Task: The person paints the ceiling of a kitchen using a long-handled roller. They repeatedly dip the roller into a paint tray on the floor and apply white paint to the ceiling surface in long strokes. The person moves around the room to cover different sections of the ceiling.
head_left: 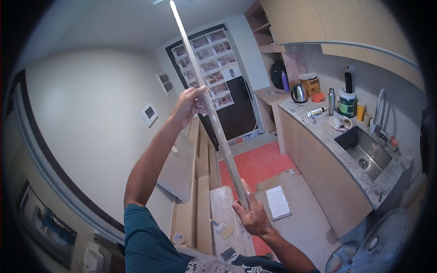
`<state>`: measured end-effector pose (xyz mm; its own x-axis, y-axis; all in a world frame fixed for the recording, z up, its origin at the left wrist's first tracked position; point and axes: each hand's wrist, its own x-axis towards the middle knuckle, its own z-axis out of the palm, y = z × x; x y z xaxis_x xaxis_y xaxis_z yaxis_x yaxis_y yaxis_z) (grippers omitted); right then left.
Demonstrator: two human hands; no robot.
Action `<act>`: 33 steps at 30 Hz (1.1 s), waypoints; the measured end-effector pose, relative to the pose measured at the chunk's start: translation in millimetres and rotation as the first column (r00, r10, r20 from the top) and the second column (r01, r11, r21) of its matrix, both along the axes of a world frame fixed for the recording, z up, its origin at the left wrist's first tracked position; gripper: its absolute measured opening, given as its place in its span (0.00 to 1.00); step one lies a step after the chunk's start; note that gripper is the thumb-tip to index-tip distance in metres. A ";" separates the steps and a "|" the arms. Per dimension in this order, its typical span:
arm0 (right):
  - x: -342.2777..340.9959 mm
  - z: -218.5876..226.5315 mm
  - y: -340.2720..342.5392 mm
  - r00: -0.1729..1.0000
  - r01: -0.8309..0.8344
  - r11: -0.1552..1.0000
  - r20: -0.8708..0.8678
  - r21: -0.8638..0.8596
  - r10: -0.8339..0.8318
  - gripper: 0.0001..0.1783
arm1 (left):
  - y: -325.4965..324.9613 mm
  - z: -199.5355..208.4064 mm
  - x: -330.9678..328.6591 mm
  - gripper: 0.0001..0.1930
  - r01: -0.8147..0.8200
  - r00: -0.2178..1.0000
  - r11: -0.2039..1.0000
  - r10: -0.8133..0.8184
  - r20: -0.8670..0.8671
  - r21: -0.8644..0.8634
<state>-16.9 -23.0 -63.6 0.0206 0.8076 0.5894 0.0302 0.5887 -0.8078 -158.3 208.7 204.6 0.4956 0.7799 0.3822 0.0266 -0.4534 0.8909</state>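
Observation:
A long, thin, pale pole (220,135) runs slantwise through the middle, its top end up near the ceiling and its lower end in my right hand. My left hand (187,106) pinches it about halfway up, arm stretched forward. Lower down, the fingers and thumb of my right hand (255,219) are wrapped round it. Whether the pole carries anything at its top I cannot make out. Beneath my hands lies a whitish board (220,200) with a paintbrush (223,229) on it. A roll of tape (178,238) sits on the wooden frame to its left.
Along the right runs a counter (314,128) with a sink (371,157), kettle (299,93) and bottles, under wall cabinets (346,22). A fan (378,241) stands at the lower right. Red sheeting (259,161) covers floor before the dark door (241,113). A white panel (277,202) lies nearer.

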 end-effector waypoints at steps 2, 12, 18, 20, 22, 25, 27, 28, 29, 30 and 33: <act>5.2 -9.7 -30.8 1.000 -0.005 1.000 0.003 -0.015 0.005 0.40 | -36.1 -8.6 7.6 0.17 0.024 0.999 1.000 -0.025 0.023 0.020; 15.4 -59.0 -168.5 0.994 0.055 0.982 0.102 -0.180 -0.037 0.39 | -174.4 -40.2 10.3 0.15 0.072 0.996 0.996 -0.070 -0.048 0.044; 14.7 -102.3 -213.7 0.985 0.108 0.958 0.156 -0.265 -0.068 0.34 | -235.1 -59.3 10.1 0.16 0.126 0.988 0.991 -0.122 -0.095 0.040; 11.8 -122.1 -226.3 0.979 0.149 0.949 0.179 -0.278 -0.101 0.32 | -248.6 -67.3 8.3 0.17 0.190 0.977 0.981 -0.185 -0.103 0.035; 9.1 -144.3 -233.2 0.963 0.204 0.947 0.223 -0.249 -0.148 0.33 | -261.8 -75.6 7.9 0.15 0.227 0.973 0.973 -0.225 -0.056 0.030; 7.9 -151.3 -239.1 0.951 0.229 0.972 0.226 -0.052 -0.212 0.32 | -278.1 -86.2 8.8 0.15 0.240 0.970 0.971 -0.240 -0.039 0.005; 8.3 -142.2 -243.1 0.964 0.215 0.967 0.186 -0.139 -0.188 0.32 | -275.8 -86.5 10.9 0.15 0.236 0.971 0.972 -0.236 -0.038 -0.005; 6.4 -138.2 -244.7 0.970 0.206 0.961 0.165 -0.183 -0.176 0.32 | -272.5 -86.9 9.7 0.15 0.234 0.972 0.972 -0.234 -0.031 -0.003; 3.3 -144.1 -239.4 0.952 0.253 0.951 0.218 -0.176 -0.213 0.32 | -267.8 -87.4 8.5 0.15 0.233 0.972 0.972 -0.233 -0.024 -0.001; -0.9 -155.3 -230.7 0.930 0.299 0.940 0.271 -0.166 -0.248 0.31 | -259.5 -86.3 7.2 0.16 0.192 0.981 0.981 -0.191 -0.037 0.019; -7.6 -131.4 -208.4 0.931 0.295 0.922 0.295 -0.251 -0.217 0.31 | -230.6 -72.2 3.7 0.17 0.071 0.996 0.997 -0.069 -0.052 0.040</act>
